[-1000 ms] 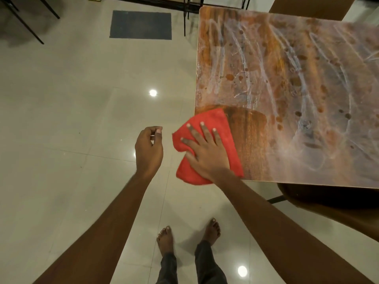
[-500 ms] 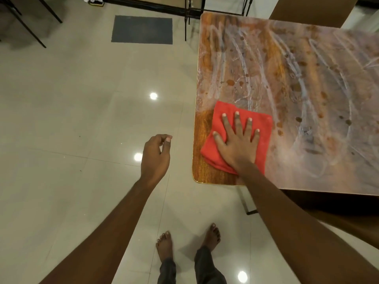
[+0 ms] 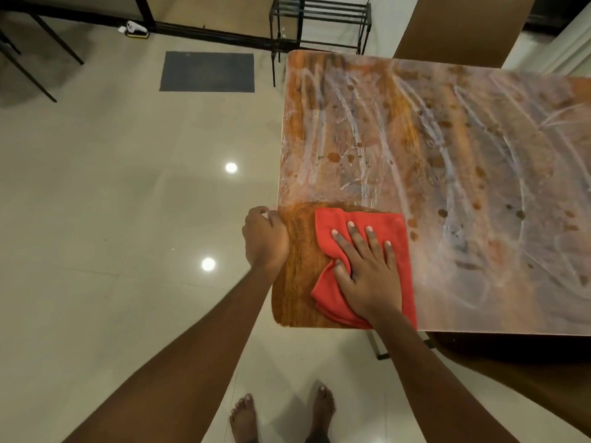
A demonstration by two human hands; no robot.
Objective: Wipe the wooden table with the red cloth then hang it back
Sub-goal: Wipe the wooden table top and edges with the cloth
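Note:
The wooden table (image 3: 447,174) fills the right of the head view, smeared with whitish streaks and brown spots; its near left corner is wiped to bare dark wood. On that corner lies the folded red cloth (image 3: 396,238). My right hand (image 3: 367,270) presses flat on the cloth with straight, spread fingers. My left hand (image 3: 265,239) sits at the table's left edge beside the cloth, fingers curled over the edge, their tips hidden.
I stand barefoot on pale glossy floor tiles (image 3: 128,219) at the table's corner. A grey mat (image 3: 207,71) lies further back, a black metal rack (image 3: 319,20) stands behind the table, and dark chair legs (image 3: 38,59) are at the far left.
My right hand slid the cloth from the table's left edge rightward onto the top. My left hand moved from mid-air to the table's left edge.

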